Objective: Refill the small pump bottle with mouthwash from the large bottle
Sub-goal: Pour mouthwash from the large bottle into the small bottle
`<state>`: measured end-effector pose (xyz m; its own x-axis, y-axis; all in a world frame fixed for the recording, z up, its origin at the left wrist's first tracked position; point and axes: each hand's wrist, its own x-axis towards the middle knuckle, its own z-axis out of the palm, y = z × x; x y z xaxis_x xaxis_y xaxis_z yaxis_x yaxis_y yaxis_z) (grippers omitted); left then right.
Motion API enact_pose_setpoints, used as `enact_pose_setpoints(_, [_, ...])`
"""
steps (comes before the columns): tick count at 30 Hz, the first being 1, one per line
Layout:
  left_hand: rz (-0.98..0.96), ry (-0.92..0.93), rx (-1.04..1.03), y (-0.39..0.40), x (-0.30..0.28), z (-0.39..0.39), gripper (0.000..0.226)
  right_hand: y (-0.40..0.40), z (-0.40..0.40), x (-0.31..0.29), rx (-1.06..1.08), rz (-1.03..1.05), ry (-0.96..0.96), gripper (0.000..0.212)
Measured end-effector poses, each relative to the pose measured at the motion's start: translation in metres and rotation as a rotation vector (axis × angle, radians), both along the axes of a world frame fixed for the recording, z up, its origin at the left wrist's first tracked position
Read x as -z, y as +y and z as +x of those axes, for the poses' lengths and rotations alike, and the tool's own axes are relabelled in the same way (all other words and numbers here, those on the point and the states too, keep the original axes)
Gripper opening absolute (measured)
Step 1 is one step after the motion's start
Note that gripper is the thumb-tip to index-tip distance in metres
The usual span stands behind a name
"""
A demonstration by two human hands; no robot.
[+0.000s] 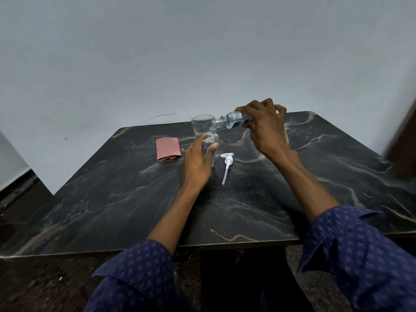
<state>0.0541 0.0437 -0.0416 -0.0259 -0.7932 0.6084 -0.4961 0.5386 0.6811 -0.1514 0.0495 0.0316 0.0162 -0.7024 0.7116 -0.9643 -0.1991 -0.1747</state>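
Note:
The small clear bottle (pixel 212 136) stands upright on the dark marble table (pixel 247 199), its top off. My left hand (pixel 198 162) wraps around its body and hides most of it. My right hand (pixel 262 126) grips the large clear bottle (pixel 231 120), tipped almost level with its open mouth right over the small bottle's neck. A thin stream of clear liquid runs from one into the other. The white pump head (pixel 227 163) with its long tube lies flat on the table just right of the small bottle.
An empty drinking glass (pixel 201 124) stands directly behind the small bottle. A folded pink cloth (pixel 168 149) lies to the left. A grey wall rises behind the table, and the table's front edge is near my sleeves.

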Motion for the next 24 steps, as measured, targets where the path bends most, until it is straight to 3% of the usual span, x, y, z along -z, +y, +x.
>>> enact_pose_setpoints(24, [0.025,-0.016,-0.013,0.0004,-0.0007,-0.0002,0.067,-0.0020,-0.0006,-0.0001,0.007,0.004,0.000,0.046])
